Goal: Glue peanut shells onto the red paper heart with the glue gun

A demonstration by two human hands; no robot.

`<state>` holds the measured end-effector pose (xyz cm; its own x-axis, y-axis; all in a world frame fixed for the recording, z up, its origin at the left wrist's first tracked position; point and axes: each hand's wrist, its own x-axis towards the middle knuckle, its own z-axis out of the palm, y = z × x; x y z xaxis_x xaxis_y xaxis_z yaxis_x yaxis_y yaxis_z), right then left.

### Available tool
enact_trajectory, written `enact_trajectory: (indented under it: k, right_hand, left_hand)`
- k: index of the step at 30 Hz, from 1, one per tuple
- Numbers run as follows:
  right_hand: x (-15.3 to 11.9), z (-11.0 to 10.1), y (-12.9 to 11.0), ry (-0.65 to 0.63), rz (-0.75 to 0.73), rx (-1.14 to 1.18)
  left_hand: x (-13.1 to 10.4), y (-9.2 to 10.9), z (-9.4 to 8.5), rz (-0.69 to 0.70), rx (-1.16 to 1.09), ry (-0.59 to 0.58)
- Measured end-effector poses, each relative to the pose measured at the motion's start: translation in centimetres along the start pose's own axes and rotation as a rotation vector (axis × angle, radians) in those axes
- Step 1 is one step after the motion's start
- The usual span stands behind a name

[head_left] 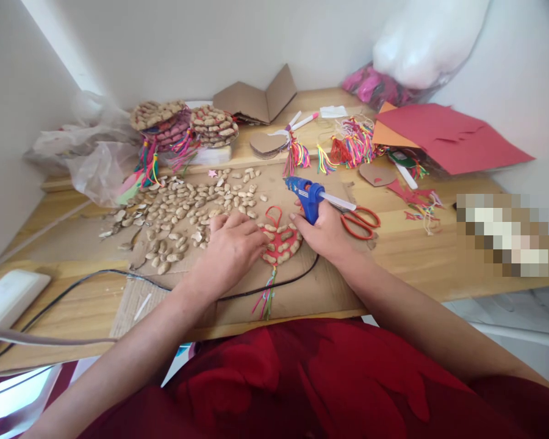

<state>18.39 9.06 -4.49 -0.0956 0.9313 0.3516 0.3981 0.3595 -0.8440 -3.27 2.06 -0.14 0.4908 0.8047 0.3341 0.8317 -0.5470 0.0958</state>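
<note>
A red piece [279, 249] with several peanuts on it lies on the cardboard [238, 305], with an orange loop at its top and a coloured tassel [268, 296] below. My left hand [235, 244] reaches over its left edge, fingers bent together; what they hold, if anything, is hidden. Wrapped round the handle of a blue glue gun [312, 201] is my right hand [324, 230], at the right edge of the red piece. The gun's nozzle points up and left, and a white glue stick sticks out behind. Loose peanuts [183, 210] spread left of my hands.
Orange-handled scissors [360, 223] lie right of my right hand. A black cord [274, 285] crosses the cardboard beneath my forearms. Behind are stacked peanut pieces [213, 126], tassels [354, 140], cardboard hearts [268, 144] and red sheets [452, 137]. A white power strip [16, 299] sits left.
</note>
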Motion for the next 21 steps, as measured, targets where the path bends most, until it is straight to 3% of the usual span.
enact_trajectory:
  k: [8, 14, 21]
  right_hand:
    - [-0.1, -0.1, -0.3, -0.009, 0.009, 0.020]
    - [-0.2, -0.4, -0.8, 0.016, 0.022, 0.075]
    - [-0.6, -0.6, -0.7, 0.000, 0.051, 0.196]
  left_hand:
    - [1.8, 0.0, 0.5, 0.175, 0.089, -0.076]
    - [2.3, -0.7, 0.7, 0.233, 0.064, -0.125]
    - [1.8, -1.5, 0.3, 0.235, 0.017, -0.022]
